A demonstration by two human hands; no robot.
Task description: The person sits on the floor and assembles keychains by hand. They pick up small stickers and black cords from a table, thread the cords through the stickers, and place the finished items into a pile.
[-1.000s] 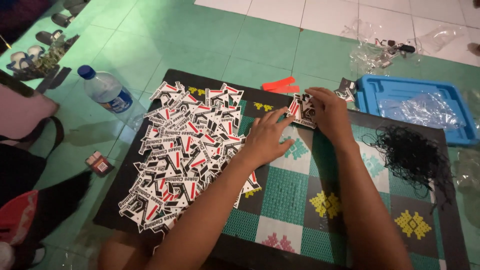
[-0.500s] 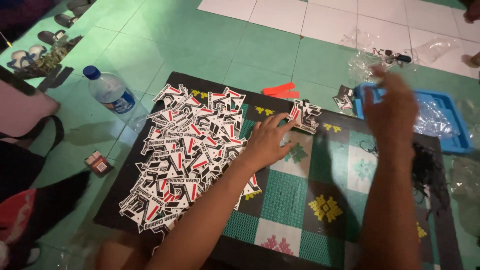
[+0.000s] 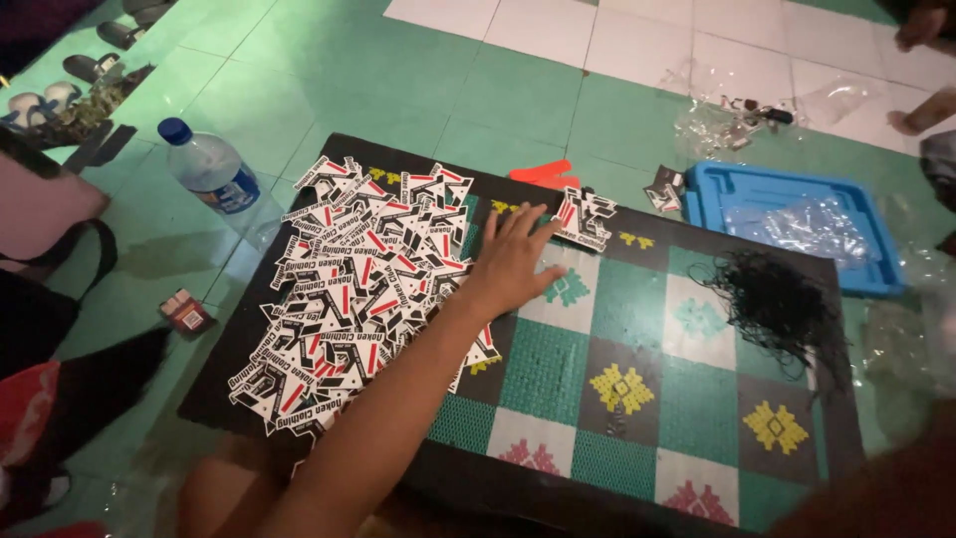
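Observation:
My left hand (image 3: 513,257) lies flat with fingers spread on the right edge of a big heap of black, white and red paper tags (image 3: 349,299). The heap covers the left half of a woven mat (image 3: 637,349) with green, white and black squares. A small separate stack of the same tags (image 3: 588,221) sits just beyond my fingertips at the mat's far edge. A tangle of black strings (image 3: 777,304) lies on the mat's right side. My right hand is out of sight; only a blurred bit of arm shows at the lower right corner.
A blue plastic tray (image 3: 757,177) holding clear bags stands past the mat's far right corner. A water bottle (image 3: 209,169) lies on the green tiles at left, a small box (image 3: 186,311) near it. Orange strips (image 3: 546,174) and loose plastic bags (image 3: 737,115) lie beyond. Another person's feet (image 3: 921,30) show top right.
My right hand left the small tag stack, swung right over the blue tray, then dropped out of view. My left hand has stayed on the edge of the heap.

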